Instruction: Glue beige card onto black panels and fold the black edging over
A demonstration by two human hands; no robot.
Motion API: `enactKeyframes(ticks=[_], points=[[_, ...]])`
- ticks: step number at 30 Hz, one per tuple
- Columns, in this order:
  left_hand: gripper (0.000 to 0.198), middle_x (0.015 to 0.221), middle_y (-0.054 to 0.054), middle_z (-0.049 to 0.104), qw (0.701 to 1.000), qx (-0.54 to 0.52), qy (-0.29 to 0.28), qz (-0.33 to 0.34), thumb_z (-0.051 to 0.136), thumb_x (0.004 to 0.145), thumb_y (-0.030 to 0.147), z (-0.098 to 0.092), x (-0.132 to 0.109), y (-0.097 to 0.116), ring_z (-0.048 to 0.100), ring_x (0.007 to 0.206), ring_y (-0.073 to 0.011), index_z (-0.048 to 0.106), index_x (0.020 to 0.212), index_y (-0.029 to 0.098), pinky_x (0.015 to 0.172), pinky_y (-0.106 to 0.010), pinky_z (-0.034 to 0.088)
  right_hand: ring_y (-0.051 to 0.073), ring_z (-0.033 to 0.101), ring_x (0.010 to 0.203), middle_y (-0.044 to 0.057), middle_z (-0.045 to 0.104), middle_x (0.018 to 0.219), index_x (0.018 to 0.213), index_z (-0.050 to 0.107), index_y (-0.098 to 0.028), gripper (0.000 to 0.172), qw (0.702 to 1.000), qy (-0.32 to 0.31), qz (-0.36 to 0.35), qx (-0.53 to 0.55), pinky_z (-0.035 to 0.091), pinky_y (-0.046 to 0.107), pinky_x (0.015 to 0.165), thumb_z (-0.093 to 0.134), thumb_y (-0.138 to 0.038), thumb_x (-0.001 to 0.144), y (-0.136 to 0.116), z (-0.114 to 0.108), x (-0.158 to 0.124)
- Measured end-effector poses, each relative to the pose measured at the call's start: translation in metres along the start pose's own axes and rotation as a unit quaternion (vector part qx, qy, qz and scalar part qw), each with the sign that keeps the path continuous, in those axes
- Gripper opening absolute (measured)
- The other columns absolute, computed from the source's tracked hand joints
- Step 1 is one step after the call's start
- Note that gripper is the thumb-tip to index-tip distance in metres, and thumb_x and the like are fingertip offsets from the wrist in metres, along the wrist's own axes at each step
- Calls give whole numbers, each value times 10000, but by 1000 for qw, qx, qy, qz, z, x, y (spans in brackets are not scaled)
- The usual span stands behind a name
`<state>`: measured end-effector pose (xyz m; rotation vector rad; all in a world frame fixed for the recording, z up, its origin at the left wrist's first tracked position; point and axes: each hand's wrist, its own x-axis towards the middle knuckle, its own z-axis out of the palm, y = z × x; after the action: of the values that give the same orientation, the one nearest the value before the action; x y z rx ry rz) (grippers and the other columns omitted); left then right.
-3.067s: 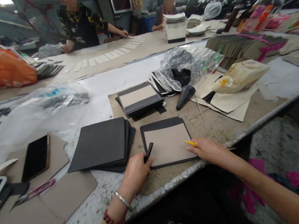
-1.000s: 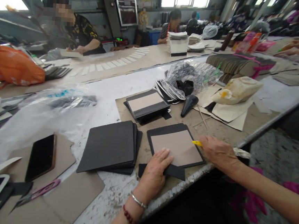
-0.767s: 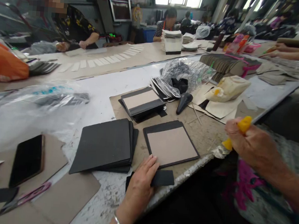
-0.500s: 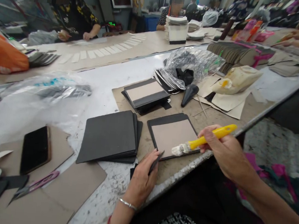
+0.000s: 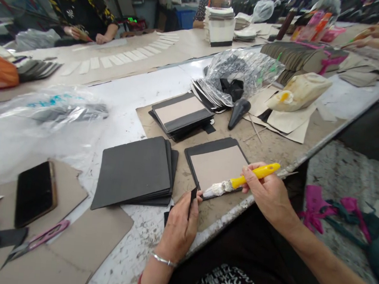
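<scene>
My right hand [image 5: 266,194] grips a yellow-handled brush [image 5: 239,182], its whitish bristles resting on the near edge of a black-bordered panel with a tan centre [image 5: 218,164]. My left hand [image 5: 180,225] is closed on a small black strip [image 5: 192,196], holding it on edge beside the panel's near left corner. To the left of the panel lies a stack of black sheets [image 5: 133,172].
A second pile of tan-faced panels [image 5: 179,113] sits behind, with a clear bag of black pieces [image 5: 238,75], a black cone-shaped object [image 5: 237,111] and a cream glue container [image 5: 298,92]. A phone [image 5: 35,192] and pink scissors [image 5: 38,240] lie left. Other people work across the table; its edge [image 5: 237,206] runs close.
My right hand lifted the brush off the table edge and brought its bristles down onto the panel. My left hand raised the black strip from flat to on edge.
</scene>
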<state>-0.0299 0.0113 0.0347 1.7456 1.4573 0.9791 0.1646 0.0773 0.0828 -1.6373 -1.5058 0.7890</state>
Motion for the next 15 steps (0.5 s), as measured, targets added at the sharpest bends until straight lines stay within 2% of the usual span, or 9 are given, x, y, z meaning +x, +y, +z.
enactKeyframes(ticks=[7, 11, 15], points=[[305, 1146, -92, 619, 1000, 16, 8, 0, 295, 954, 241, 2, -3, 0, 543, 1113, -167, 555, 1095, 165, 976, -320, 441, 166, 563, 476, -13, 545, 516, 794, 503, -213, 226, 986, 76, 3, -146, 430, 269, 513, 470, -435, 818, 16, -38, 12], [310, 1151, -83, 622, 1000, 25, 12, -15, 305, 950, 270, 5, -4, -3, 548, 1115, -176, 563, 1098, 182, 965, -331, 458, 173, 580, 581, 20, 579, 626, 793, 520, -199, 246, 974, 102, -46, -195, 423, 268, 550, 449, -434, 822, 21, -58, 14], [315, 1162, -87, 622, 998, 13, 16, -53, 351, 932, 330, 9, -8, -5, 555, 1115, -217, 575, 1108, 194, 959, -368, 474, 162, 573, 624, 31, 590, 701, 780, 501, -200, 245, 958, 149, -108, -219, 424, 265, 597, 407, -411, 862, 11, -78, 17]])
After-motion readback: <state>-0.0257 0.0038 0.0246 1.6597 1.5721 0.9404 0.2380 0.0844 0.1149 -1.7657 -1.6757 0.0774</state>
